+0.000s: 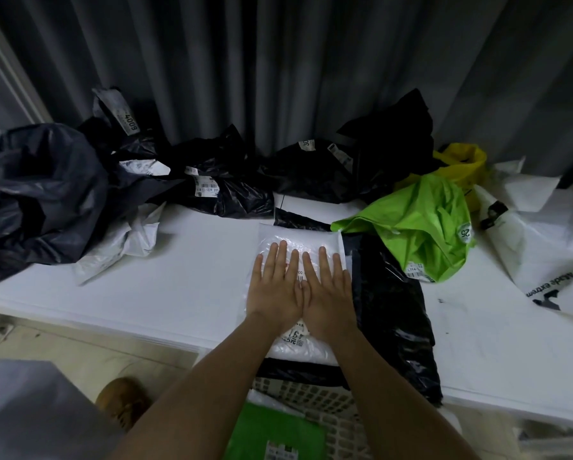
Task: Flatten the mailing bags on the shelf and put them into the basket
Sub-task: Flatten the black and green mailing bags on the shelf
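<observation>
A white mailing bag lies at the front edge of the shelf, on top of a black bag, and is pressed flat under both hands, the left hand and the right hand side by side with fingers straight and spread, nothing gripped. The step is judged to be the flattening itself; it would be done well if the palms were swept from the middle outward toward the open end, so that trapped air is driven out rather than bunched, and the black bag beneath were kept from sliding along. The basket stands directly below the shelf edge, with a green bag already lying in it, so only a short drop is needed. Crumpled bags remain to be handled: a lime-green bag just beside on the right, a yellow bag behind it, black bags along the curtain, a dark heap on the left and a printed white bag far right. A stray corner could be caught by the neighbouring lime-green bag.
</observation>
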`<state>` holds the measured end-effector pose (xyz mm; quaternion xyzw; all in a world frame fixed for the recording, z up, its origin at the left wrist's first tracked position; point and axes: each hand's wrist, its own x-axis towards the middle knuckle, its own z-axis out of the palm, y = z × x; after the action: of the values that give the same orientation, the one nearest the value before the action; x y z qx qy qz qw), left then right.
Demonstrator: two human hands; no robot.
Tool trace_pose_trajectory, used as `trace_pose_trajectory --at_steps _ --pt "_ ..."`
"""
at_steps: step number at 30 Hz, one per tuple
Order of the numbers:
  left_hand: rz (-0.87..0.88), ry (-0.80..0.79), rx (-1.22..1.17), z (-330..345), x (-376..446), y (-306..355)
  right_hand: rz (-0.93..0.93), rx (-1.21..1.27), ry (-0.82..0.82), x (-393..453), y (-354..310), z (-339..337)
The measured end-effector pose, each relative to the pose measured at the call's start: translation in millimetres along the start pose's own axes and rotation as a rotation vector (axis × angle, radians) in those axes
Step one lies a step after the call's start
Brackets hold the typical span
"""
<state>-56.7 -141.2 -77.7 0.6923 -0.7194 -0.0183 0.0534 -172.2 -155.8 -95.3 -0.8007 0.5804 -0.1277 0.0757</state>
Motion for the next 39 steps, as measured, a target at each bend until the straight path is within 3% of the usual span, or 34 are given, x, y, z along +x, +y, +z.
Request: trace_pose_trajectory --at_steps 39 --pt "-0.021 -0.197 -0.100 2.8 10.3 -6.2 0.085 -0.040 -0.226 8.4 -2.0 -8.9"
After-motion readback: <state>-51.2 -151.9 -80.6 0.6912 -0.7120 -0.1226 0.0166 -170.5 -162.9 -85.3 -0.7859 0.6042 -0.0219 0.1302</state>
